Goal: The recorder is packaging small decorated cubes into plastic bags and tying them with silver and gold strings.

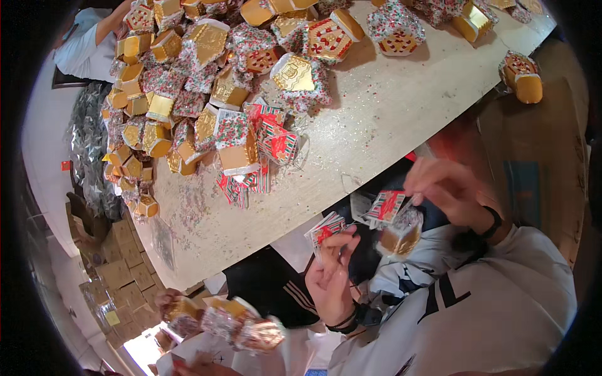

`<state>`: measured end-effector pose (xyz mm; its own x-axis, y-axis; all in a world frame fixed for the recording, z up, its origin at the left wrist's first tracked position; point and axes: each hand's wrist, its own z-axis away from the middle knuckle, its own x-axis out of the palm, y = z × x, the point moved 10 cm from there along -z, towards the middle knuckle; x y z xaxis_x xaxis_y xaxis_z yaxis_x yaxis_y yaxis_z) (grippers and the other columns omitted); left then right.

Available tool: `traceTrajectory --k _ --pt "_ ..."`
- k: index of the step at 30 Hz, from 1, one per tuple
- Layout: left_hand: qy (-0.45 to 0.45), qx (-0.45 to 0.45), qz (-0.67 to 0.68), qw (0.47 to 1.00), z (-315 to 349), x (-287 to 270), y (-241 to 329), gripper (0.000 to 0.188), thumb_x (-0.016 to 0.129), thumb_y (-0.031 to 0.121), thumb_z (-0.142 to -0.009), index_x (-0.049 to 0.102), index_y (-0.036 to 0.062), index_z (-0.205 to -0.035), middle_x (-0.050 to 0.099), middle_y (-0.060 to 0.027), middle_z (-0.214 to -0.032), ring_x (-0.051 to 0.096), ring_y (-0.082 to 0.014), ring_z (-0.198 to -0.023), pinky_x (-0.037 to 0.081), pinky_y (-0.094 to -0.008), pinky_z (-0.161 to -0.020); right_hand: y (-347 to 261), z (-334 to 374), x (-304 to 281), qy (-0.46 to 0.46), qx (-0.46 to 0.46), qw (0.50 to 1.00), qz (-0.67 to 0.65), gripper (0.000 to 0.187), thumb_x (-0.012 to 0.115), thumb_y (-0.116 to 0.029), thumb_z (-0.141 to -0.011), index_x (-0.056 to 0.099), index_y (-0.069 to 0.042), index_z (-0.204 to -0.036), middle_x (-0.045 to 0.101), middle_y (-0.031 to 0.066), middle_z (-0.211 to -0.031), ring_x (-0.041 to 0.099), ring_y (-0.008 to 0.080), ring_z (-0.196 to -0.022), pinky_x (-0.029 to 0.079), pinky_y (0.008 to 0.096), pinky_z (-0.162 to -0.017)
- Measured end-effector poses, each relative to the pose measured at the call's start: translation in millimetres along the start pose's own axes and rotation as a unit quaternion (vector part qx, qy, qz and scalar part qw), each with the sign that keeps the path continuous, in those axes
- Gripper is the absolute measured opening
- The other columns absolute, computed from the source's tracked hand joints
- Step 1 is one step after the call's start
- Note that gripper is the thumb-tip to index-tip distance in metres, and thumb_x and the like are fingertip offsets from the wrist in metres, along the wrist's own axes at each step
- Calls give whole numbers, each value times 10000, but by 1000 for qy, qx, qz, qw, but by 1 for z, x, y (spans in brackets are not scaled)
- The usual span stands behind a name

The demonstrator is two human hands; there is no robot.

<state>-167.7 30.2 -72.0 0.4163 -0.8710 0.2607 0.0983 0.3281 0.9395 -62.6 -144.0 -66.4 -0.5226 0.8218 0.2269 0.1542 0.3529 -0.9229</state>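
My left hand (pixel 332 282) is closed round a small fanned stack of striped red, green and white tags (pixel 326 230), gripped between thumb and fingers. My right hand (pixel 446 191), a little blurred, pinches at the edge of another striped tag (pixel 385 207) with a red middle; whether it grips the card or a string on it is hard to see. Just below that tag a small gingerbread-house ornament (pixel 401 238), white and gold-brown, rests above my lap, blurred. A pile of the same tags (pixel 276 141) lies on the table, partly under a house ornament (pixel 236 143).
Many glittery house ornaments (pixel 207 44) crowd the table's (pixel 364 135) far and left side. One ornament (pixel 522 78) sits at the right edge. Another person's hand (pixel 204 365) is at lower left, near several blurred ornaments (pixel 235 323). Cardboard boxes (pixel 125 257) stand behind; another person's arm (pixel 108 25) shows top left.
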Motion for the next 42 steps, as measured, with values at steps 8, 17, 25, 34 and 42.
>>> traceTrajectory --k 8,17,25,34,42 --pt "-418 -47 421 804 20 47 19 373 454 250 -924 468 58 -605 511 -66 -725 467 -142 -576 462 -219 -560 -8 -10 -11 15 -16 961 -277 113 485 -47 -918 484 13 -1014 521 77 -788 537 147 -724 439 261 -644" --pt "-502 38 472 724 38 28 52 212 626 259 -830 596 49 -835 614 -51 -799 587 -174 -634 408 -230 -430 22 -5 2 -126 8 991 39 175 465 66 -841 574 20 -970 589 100 -924 572 150 -880 440 268 -790" --pt "-399 99 555 723 32 24 61 349 581 103 -830 372 -8 -1086 600 -124 -787 586 -205 -645 442 -232 -422 14 -10 4 -69 8 991 -116 146 493 107 -817 539 12 -918 572 92 -875 552 151 -815 434 272 -744" --pt "-52 301 -121 944 36 46 44 412 720 -63 -694 419 6 -966 595 -261 -946 628 -291 -859 498 -357 -763 -77 -17 74 -276 -132 952 15 122 581 -61 -855 632 -41 -964 621 69 -963 566 222 -807 448 311 -680" --pt "72 130 50 988 12 13 19 357 645 -53 -752 321 89 -807 515 -109 -747 540 -152 -641 422 -219 -519 -23 -59 85 -258 -161 905 299 198 600 -161 -781 580 -58 -949 585 59 -1015 537 226 -866 430 334 -761"
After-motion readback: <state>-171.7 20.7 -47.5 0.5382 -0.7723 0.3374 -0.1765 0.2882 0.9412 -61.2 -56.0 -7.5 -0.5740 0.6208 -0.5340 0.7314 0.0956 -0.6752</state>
